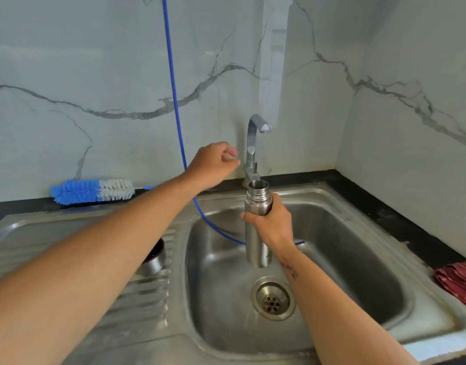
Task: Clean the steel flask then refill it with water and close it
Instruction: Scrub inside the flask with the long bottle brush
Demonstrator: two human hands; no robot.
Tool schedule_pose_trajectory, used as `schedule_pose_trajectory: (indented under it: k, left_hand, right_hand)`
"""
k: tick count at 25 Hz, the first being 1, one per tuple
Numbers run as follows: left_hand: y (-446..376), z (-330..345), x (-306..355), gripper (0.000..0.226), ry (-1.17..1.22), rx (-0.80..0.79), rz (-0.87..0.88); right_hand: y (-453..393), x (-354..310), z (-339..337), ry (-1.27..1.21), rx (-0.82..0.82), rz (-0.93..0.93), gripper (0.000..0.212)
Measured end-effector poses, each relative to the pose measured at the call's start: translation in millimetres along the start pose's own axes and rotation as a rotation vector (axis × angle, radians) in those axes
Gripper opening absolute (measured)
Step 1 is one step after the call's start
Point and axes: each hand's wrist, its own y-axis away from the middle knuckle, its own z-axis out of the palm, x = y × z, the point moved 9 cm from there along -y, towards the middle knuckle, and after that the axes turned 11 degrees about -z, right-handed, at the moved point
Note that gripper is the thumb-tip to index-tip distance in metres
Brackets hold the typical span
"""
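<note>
Head view: left hand (pixel 213 164), fingers loosely curled and holding nothing, hovers beside the tap (pixel 254 148). Right hand (pixel 272 222) grips the steel flask (pixel 257 206), upright over the sink (pixel 358 196), open mouth upward below the spout. No legible writing.

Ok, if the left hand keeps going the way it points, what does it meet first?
Most likely the tap: the left hand points right toward its upright stem, just short of it, with nothing between. Depth is unclear, so it might pass slightly in front.
</note>
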Motion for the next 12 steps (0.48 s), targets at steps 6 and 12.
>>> schedule_pose_trajectory:
  k: [6,12]
  left_hand:
    - [-83.8,69.2,13.5,0.022,-0.149,-0.077,0.004]
    - [-97.6,88.5,19.3,0.014,-0.257,-0.06,0.033]
  right_hand:
    - [-5.6,25.8,-2.4,0.038,-0.012,0.082,0.05]
    - [-7.7,28.1,3.5,0.048,-0.035,0.089,0.053]
